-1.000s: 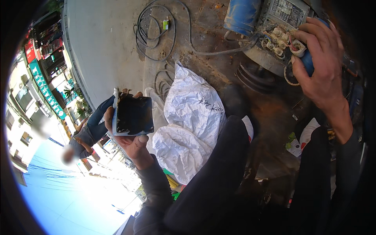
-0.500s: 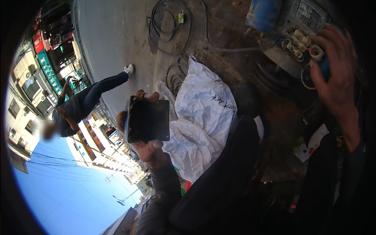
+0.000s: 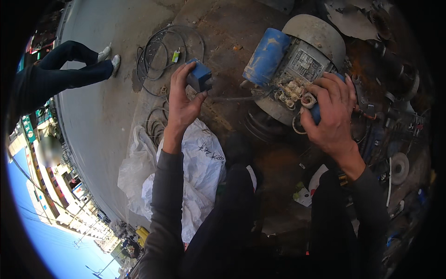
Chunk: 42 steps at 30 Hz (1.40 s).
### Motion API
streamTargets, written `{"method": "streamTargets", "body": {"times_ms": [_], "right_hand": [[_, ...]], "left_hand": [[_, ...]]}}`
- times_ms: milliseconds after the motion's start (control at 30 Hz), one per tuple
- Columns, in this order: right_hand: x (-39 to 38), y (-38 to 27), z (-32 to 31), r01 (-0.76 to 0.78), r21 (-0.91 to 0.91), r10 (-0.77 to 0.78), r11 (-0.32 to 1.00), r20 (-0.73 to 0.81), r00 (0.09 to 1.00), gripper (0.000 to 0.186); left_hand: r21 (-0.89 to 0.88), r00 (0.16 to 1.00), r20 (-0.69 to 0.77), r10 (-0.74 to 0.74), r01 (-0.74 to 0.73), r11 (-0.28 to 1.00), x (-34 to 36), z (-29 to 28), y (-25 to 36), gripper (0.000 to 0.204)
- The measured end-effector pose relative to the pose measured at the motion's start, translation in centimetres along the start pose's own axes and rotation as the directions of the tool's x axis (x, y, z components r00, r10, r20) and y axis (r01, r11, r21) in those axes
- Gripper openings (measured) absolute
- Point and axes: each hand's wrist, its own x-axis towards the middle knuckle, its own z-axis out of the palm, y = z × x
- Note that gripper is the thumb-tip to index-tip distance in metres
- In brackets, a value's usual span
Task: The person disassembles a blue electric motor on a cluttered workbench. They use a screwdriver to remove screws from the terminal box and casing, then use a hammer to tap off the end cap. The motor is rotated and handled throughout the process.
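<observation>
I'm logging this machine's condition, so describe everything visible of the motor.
The motor sits on dirty ground, its metal-looking body grey and dusty. A rounded cover forms its far end. A scuffed blue cylinder is mounted on its left side, next to a printed grey plate. Nearer the person, pale terminals lie exposed. The right hand rests on a second blue part, partly hiding it. At the lower left is a dark grooved pulley, and a dark cable leads off leftward.
</observation>
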Motion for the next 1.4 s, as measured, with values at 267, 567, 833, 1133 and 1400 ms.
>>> {"method": "streamTargets", "body": {"times_ms": [267,567,833,1133,1400], "right_hand": [[0.1,-0.1,0.1,-0.003,-0.008,0.003,1.0,0.002,1.0,0.043],[0.3,-0.4,0.5,-0.006,-0.033,0.006,0.999,0.01,1.0,0.048],[0.1,-0.6,0.7,-0.012,-0.049,0.012,0.999,0.005,1.0,0.048],[-0.1,-0.6,1.6,0.011,-0.117,-0.015,0.993,-0.031,0.999,0.048],[0.0,-0.8,1.6,0.009,-0.137,-0.013,0.991,-0.025,1.0,0.048]], "left_hand": [[0.299,0.997,0.062,-0.036,0.016,0.954,7.7,8.8,-3.1,0.087],[0.377,0.999,-0.021,0.03,-0.02,0.926,7.4,10.1,-4.5,0.087],[0.024,0.925,-0.374,0.063,-0.058,0.998,-2.4,8.9,5.7,0.025],[0.075,0.959,-0.119,0.256,-0.249,0.966,-6.0,12.6,11.4,0.055],[0.122,0.955,-0.069,0.29,-0.28,0.952,-6.2,13.3,11.7,0.064]]}}
